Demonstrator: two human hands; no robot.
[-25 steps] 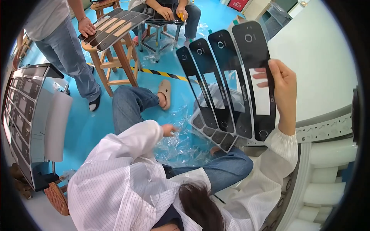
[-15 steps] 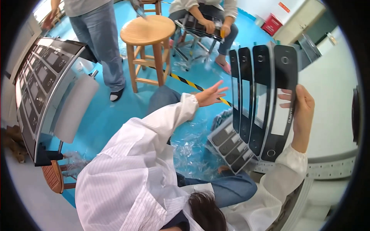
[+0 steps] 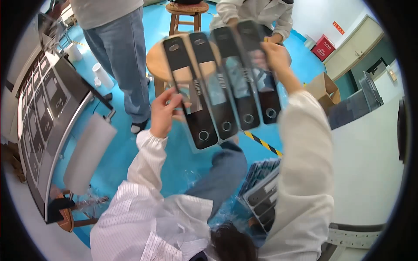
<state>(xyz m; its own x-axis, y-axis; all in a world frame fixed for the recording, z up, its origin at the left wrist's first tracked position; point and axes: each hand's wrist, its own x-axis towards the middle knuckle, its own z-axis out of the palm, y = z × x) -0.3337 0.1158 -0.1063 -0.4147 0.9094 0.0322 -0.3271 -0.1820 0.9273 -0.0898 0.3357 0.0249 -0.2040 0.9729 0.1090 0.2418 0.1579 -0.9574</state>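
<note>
Both my hands hold up a clear sheet of long black panels (image 3: pixel 202 130), each with a see-through window and a ring mark near its lower end. On the left edge, around mid-height, my left hand (image 3: pixel 163 112) is closed, its fingertips showing through the window. My right hand (image 3: pixel 278 58) grips the upper right edge, slightly blurred. The sheet hangs tilted in the air, in front of a round wooden stool (image 3: pixel 155 58). Below my right sleeve, a stack of similar panel sheets (image 3: pixel 261 195) lies low, partly covered by that arm.
At the left stands a rack or table of panel sheets (image 3: pixel 45 98) with a white roll (image 3: pixel 89 154) beside it. A person in jeans (image 3: pixel 117 52) stands beyond; another person (image 3: pixel 257 13) sits behind the sheet. A cardboard box (image 3: pixel 324 91) and red bin (image 3: pixel 323 48) are at right.
The sheet has swung from the right to the centre, in front of the stool. My left hand, open and free before, now holds its left edge; my right hand has moved up and left.
</note>
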